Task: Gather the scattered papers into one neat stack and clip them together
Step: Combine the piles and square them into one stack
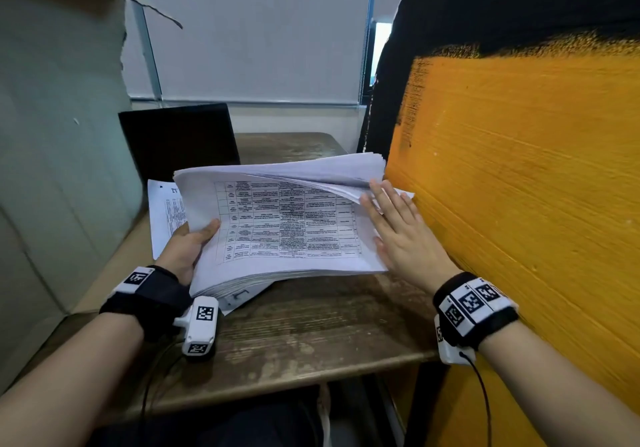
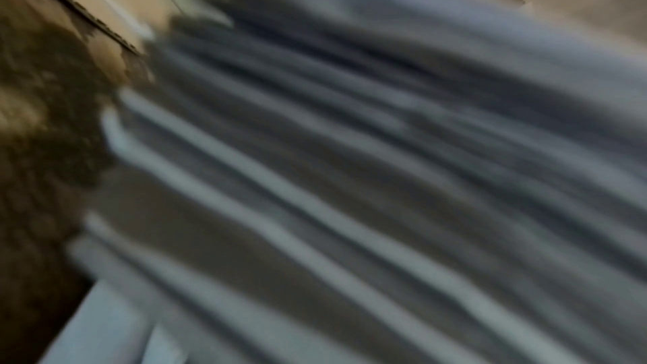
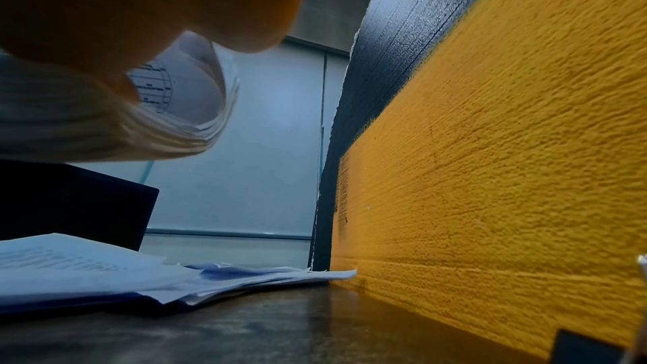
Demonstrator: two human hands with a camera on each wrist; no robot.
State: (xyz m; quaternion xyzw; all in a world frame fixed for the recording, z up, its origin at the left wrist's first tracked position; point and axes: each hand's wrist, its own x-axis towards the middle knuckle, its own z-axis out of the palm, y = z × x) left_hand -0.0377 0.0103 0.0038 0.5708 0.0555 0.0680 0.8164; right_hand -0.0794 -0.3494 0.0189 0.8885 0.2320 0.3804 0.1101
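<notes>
Left hand (image 1: 188,244) grips the thick paper stack (image 1: 277,225) at its near-left corner, lifted off the table (image 1: 311,329). Right hand (image 1: 398,228) lies flat with straight fingers on its right edge. I'd tap edges square first; sheets fan, top pages curl, loose sheets (image 1: 164,214) underneath.

One paper stack (image 1: 284,225); two hands (image 1: 188,244)

Even, dim indoor light; left wrist view smeared with blur, head view sharp.
</notes>
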